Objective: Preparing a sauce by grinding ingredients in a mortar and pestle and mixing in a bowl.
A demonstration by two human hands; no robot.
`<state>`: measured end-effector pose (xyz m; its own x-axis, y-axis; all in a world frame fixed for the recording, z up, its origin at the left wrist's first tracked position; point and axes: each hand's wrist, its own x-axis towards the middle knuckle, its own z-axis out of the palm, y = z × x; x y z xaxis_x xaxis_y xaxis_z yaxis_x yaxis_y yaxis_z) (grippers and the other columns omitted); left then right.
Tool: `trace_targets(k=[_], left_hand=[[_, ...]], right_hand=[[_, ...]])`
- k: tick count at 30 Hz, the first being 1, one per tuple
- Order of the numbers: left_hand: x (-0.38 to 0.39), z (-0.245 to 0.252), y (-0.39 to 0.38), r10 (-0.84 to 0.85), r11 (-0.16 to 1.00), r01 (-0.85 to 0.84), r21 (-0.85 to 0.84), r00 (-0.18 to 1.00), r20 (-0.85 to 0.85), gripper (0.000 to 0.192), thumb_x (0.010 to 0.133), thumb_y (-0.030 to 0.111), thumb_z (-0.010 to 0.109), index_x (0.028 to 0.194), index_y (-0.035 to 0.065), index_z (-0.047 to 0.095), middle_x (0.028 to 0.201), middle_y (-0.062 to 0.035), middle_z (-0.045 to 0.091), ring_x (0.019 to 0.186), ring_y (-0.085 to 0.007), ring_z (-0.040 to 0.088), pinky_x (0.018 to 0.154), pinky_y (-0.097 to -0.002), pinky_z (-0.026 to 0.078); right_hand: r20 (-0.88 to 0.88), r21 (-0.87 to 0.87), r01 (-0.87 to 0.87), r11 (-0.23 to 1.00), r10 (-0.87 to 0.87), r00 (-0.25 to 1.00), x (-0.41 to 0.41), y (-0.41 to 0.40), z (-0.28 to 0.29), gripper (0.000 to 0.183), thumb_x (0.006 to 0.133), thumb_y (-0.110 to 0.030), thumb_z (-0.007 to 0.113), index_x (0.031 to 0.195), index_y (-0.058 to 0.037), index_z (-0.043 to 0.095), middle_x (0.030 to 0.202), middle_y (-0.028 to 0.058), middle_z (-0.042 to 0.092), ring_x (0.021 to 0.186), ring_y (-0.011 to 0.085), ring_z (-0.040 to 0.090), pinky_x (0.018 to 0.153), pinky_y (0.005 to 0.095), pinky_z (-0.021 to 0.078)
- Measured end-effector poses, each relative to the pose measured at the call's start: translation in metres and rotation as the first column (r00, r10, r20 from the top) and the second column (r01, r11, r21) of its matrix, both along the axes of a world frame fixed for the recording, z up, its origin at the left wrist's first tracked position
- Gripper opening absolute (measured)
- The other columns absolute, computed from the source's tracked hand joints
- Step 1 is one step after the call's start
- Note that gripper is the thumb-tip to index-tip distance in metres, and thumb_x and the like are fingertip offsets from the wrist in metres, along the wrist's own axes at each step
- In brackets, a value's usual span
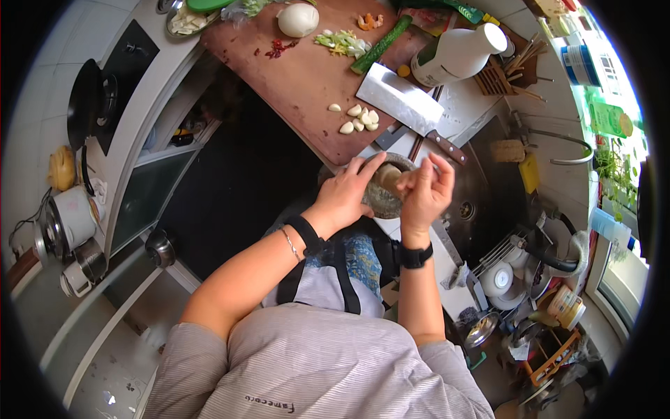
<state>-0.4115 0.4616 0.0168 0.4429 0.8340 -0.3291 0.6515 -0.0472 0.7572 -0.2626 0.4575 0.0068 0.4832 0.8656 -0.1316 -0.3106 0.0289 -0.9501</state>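
A grey stone mortar [384, 204] stands at the counter's front edge, close before me. My left hand [343, 191] braces it, fingers spread along its left and upper rim. Inside the bowl rests the rounded end of a pestle [388, 177]. The pestle's other end runs into my right hand [426, 191], whose lower fingers curl on it while the thumb and forefinger stick up. What lies at the mortar's bottom is hidden. Several peeled garlic cloves [358, 120] sit just beyond on the brown cutting board [293, 78]. To their right lies a cleaver [400, 97], its wooden handle [446, 147] pointing at the sink.
Farther back on the board are a peeled onion [298, 20], dried chillies [280, 48], chopped scallion [343, 43], shrimp [370, 22] and a cucumber piece [382, 44]. A white bottle [455, 55] stands upright nearby. At right are the sink [471, 183] and a dish rack with bowls [497, 278].
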Motion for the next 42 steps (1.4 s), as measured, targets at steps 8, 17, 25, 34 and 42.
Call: trace_targets(k=[8, 17, 25, 34, 42], left_hand=[[0.001, -0.001, -0.001, -0.026, 1.000, 0.026, -0.005, 0.999, -0.027, 0.108, 0.059, 0.012, 0.087, 0.150, 0.0206, 0.028, 0.130, -0.0112, 0.047, 0.114, -0.0363, 0.056, 0.087, -0.0434, 0.053], [0.000, -0.003, -0.001, -0.028, 0.999, 0.027, 0.027, 1.000, 0.002, 0.109, 0.059, 0.012, 0.087, 0.150, 0.0231, 0.027, 0.124, -0.0122, 0.049, 0.110, -0.0387, 0.057, 0.084, -0.0457, 0.054], [0.001, 0.000, 0.006, -0.019, 1.000, 0.019, 0.004, 0.999, -0.028, 0.108, 0.058, 0.013, 0.087, 0.149, 0.0222, 0.030, 0.130, -0.0106, 0.048, 0.114, -0.0359, 0.057, 0.088, -0.0435, 0.053], [0.002, -0.002, 0.002, -0.024, 1.000, 0.024, -0.018, 0.999, -0.038, 0.109, 0.058, 0.013, 0.087, 0.150, 0.0226, 0.029, 0.129, -0.0105, 0.048, 0.116, -0.0351, 0.056, 0.087, -0.0427, 0.053], [-0.001, 0.000, 0.001, -0.023, 0.998, 0.021, -0.055, 0.999, -0.036, 0.108, 0.059, 0.013, 0.087, 0.150, 0.0221, 0.028, 0.130, -0.0106, 0.048, 0.114, -0.0358, 0.056, 0.087, -0.0426, 0.053]], right_hand=[[0.007, 0.034, -0.014, 0.999, 0.014, 1.000, -0.001, -0.001, 0.002, 0.013, 0.097, -0.010, 0.059, 0.107, -0.0026, 0.055, 0.061, -0.0002, 0.053, 0.046, 0.0070, 0.049, 0.043, 0.0208, 0.0374], [0.045, -0.134, -0.099, 0.986, 0.106, 0.993, -0.007, -0.008, -0.014, 0.012, 0.098, -0.008, 0.056, 0.109, -0.0029, 0.054, 0.058, 0.0009, 0.055, 0.045, 0.0061, 0.050, 0.041, 0.0195, 0.0354], [0.150, -0.152, -0.090, 0.984, 0.113, 0.982, 0.002, -0.007, -0.005, 0.014, 0.098, -0.006, 0.056, 0.111, -0.0023, 0.054, 0.059, 0.0002, 0.056, 0.045, 0.0065, 0.051, 0.042, 0.0202, 0.0371], [0.180, -0.098, -0.096, 0.991, 0.112, 0.977, 0.007, -0.013, -0.018, 0.012, 0.098, -0.005, 0.056, 0.109, -0.0017, 0.054, 0.063, 0.0015, 0.056, 0.047, 0.0070, 0.051, 0.044, 0.0202, 0.0381], [0.196, -0.064, -0.106, 0.992, 0.116, 0.974, 0.004, -0.008, -0.026, 0.013, 0.097, -0.005, 0.057, 0.109, -0.0018, 0.054, 0.065, 0.0013, 0.057, 0.048, 0.0066, 0.051, 0.043, 0.0199, 0.0377]])
